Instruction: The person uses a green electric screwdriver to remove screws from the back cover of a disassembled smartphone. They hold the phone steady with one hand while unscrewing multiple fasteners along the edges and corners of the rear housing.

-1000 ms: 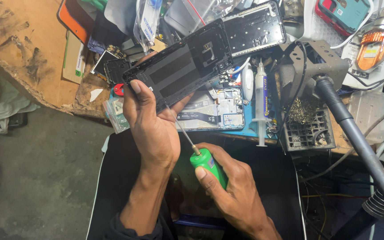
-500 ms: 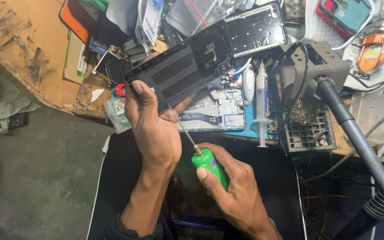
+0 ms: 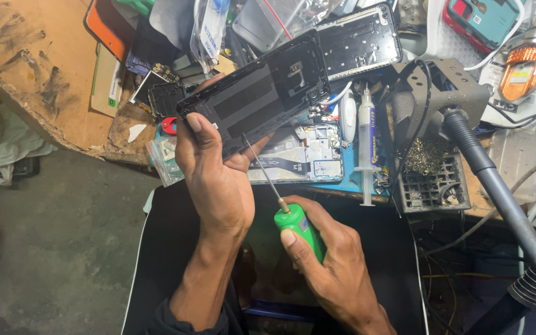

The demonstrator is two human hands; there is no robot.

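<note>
- Left hand (image 3: 215, 180) grips one black phone frame (image 3: 257, 93), tilted above the bench's (image 3: 26, 56) front edge, as half a second ago.
- One opened phone (image 3: 299, 158) lies flat on the blue mat (image 3: 342, 180) beneath.
- Right hand (image 3: 333, 267) is closed around one green screwdriver (image 3: 299, 226), tip at the frame, barely moved.
- One syringe (image 3: 366, 142) lies right of the mat.
- A grid holder (image 3: 432, 180) holds brass wool.

A black rectangular phone frame (image 3: 257, 93) is held tilted in the left hand (image 3: 215, 170). A green-handled screwdriver (image 3: 299, 226), gripped by the right hand (image 3: 330, 267), is pointed at its lower edge above a cluttered wooden workbench (image 3: 26, 56).
</note>
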